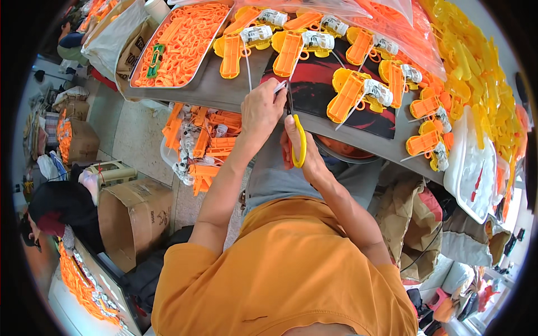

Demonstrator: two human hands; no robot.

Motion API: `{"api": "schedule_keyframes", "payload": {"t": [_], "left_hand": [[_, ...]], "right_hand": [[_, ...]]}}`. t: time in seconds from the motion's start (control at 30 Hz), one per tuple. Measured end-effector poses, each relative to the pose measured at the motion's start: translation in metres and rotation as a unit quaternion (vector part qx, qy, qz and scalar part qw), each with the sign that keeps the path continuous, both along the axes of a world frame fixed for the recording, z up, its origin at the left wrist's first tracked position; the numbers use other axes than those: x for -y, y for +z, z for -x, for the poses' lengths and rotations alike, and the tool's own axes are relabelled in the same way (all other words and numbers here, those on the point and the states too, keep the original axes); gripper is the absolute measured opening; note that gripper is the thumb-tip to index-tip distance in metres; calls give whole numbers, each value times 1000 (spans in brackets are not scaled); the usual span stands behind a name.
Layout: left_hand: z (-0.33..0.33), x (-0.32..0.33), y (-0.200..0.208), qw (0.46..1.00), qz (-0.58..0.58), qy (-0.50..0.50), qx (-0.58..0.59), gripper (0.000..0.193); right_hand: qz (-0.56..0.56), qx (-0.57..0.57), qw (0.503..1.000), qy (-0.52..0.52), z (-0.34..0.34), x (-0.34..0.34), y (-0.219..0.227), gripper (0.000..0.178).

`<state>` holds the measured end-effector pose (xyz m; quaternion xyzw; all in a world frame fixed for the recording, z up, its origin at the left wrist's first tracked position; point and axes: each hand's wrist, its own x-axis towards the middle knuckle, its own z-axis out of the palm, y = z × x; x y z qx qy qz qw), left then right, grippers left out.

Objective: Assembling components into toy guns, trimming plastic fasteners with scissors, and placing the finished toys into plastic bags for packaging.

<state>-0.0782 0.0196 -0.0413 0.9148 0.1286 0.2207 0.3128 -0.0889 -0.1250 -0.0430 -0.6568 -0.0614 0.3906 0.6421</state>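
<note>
At the near edge of the table, my right hand (307, 147) grips scissors (302, 140) by their yellow handles, blades pointing away from me. My left hand (260, 112) pinches a small whitish piece (279, 87) beside the blade tips. What exactly that piece is cannot be made out. Beyond my hands lie several orange-and-yellow plastic toy assemblies, such as one assembly (288, 53) straight ahead and another assembly (346, 96) to the right. Each carries a white printed cylinder, and thin white strips stick out from many of them.
A metal tray (193, 85) of orange rings stands at the far left, with a green piece inside. A dark red-and-black mat (314, 92) covers part of the table. Yellow parts (471, 73) pile up at right beside a white tray (468, 196). Below left stands a bin of orange parts (216, 134).
</note>
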Motion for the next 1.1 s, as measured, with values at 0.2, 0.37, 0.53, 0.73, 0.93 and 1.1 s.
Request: {"api": "schedule_keyframes", "payload": {"t": [0.2, 0.37, 0.53, 0.73, 0.93, 1.1], "left_hand": [[2, -4, -12, 998, -53, 16, 40, 20], [28, -35, -1, 994, 64, 78, 29, 26], [47, -62, 0, 987, 61, 144, -45, 32], [41, -73, 3, 988, 60, 139, -32, 29], [33, -76, -2, 989, 44, 124, -70, 29], [31, -78, -7, 987, 29, 135, -85, 26]], "right_hand": [[-10, 9, 1000, 28, 2, -1, 1, 72], [-3, -52, 998, 22, 5, -4, 9, 73], [31, -75, 992, 93, -3, -28, 4, 75], [32, -79, 991, 105, 2, -62, -3, 81], [37, -67, 990, 122, 6, -69, -8, 83], [53, -49, 990, 119, 5, -70, -10, 84]]}}
